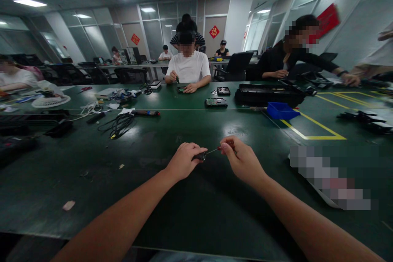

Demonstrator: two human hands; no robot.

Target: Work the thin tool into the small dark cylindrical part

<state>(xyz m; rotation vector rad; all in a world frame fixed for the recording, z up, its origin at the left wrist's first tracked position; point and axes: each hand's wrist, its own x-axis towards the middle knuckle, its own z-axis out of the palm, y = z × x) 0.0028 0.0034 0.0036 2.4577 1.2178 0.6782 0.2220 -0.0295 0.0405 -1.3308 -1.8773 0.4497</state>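
Note:
Over the middle of the green table (190, 221), my left hand (186, 159) is closed around a small dark device (201, 156); only its end shows past my fingers, so I cannot tell its kind. My right hand (241, 157) grips the red handle of a screwdriver (218, 147). The thin metal shaft points left, with its tip at or very near the end of the dark device. Most of the handle is hidden by my fingers.
Beyond my hands lie a soldering-iron-like tool (145, 113), black cables (118, 125), a circuit board (216, 102) and a blue bin (281, 110). A long black casing (270, 94) stands behind the bin. A person in white (188, 67) works opposite; another person (288, 57) reaches at right.

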